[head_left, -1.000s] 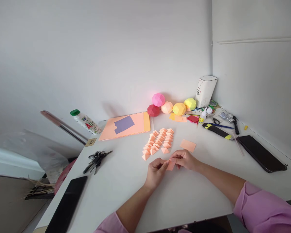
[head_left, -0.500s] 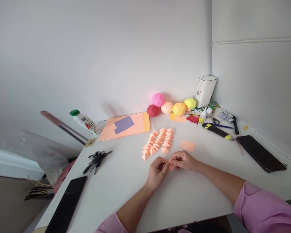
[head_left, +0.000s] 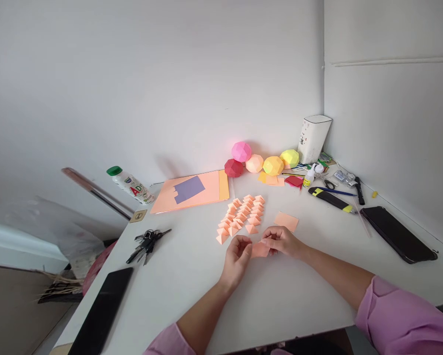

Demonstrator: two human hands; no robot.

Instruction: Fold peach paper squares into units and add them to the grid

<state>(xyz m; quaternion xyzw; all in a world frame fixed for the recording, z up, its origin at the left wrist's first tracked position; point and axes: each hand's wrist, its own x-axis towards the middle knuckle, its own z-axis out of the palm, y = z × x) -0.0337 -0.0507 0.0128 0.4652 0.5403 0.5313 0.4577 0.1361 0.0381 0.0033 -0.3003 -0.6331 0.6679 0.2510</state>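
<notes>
A small peach piece of paper is stretched between my two hands, just above the white table. Its left edge is pinched in my left hand, and the fingers of my right hand close on its right side. Just beyond my hands, several folded peach paper pyramids stand in rows. Flat on the table behind my right hand lies a peach paper sheet, with a stack of paper slips.
Faceted paper balls line the wall. Peach cardstock with a purple piece lies left of them. Keys, a dark flat object and a bottle are at left. A cutter, glue bottle and black case are at right.
My hands have moved slightly apart, and the paper between them now lies more spread out and shows a wider face. The things on the table have stayed in place.
</notes>
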